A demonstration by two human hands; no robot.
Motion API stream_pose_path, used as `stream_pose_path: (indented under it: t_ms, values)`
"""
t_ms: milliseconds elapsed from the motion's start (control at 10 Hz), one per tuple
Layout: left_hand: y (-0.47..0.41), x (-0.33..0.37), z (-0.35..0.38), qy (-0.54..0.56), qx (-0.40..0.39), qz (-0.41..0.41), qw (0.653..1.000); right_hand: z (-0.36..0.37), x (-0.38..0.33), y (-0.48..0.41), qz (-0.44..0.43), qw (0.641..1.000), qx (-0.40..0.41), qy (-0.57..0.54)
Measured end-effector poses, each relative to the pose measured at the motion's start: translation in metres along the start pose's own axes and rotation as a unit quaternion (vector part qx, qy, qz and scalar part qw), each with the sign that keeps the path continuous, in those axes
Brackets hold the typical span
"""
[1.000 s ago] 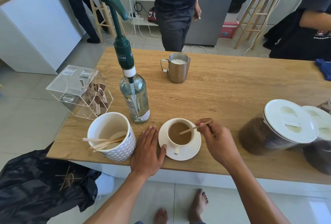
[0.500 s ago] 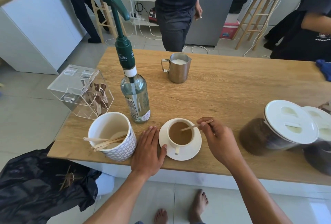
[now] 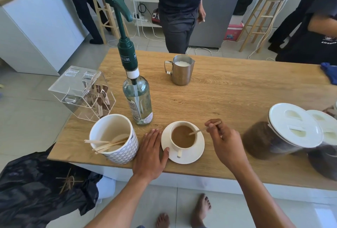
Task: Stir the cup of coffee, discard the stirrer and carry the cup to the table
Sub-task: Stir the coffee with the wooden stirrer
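A wooden table [image 3: 228, 100] fills the middle of a tiled kitchen room, with people standing at its far side and wooden stools behind them. Near the front edge, a white cup [image 3: 182, 136] of milky brown coffee sits on a white saucer [image 3: 197, 152], its handle pointing to 6 o'clock. The right hand [image 3: 225, 144], at 3 o'clock from the cup, pinches a thin wooden stirrer [image 3: 197, 131] between thumb and fingers; the stirrer's lower end dips into the coffee. The left hand [image 3: 151, 154] lies flat and open on the table at 9 o'clock from the cup, its thumb touching the saucer's rim. Further left stands a white patterned pot [image 3: 118, 153] holding more wooden sticks. At 11 o'clock from the cup is a clear glass bottle [image 3: 137, 98] with a green pump top; its collar lettering partly reads "ISSEIRE". A steel jug [image 3: 181, 71] of milk stands at 12 o'clock. A black bin bag [image 3: 36, 187] hangs below the table's left corner.
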State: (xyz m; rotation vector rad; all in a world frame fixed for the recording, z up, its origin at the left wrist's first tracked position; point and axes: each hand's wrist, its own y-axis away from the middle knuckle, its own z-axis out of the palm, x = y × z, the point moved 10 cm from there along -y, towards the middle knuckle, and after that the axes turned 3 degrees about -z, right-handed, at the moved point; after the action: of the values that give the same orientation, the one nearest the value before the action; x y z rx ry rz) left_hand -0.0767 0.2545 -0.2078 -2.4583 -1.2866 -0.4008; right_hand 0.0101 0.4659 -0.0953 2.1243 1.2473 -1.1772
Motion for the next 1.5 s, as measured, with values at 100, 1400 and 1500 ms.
stream_pose_path:
  t_ms: [100,1400,1500]
  values:
    - [0.000,-0.001,0.000,0.000,0.000,0.000,1.000,0.012,-0.008,0.002,-0.021,0.999,-0.045,-0.005]
    - [0.001,0.000,0.002,-0.009,0.000,-0.003,1.000,-0.002,-0.017,0.000,-0.041,0.998,0.005,0.039]
    - [0.001,0.000,0.001,-0.006,0.003,-0.001,1.000,0.005,-0.027,-0.003,-0.065,0.997,-0.025,0.027]
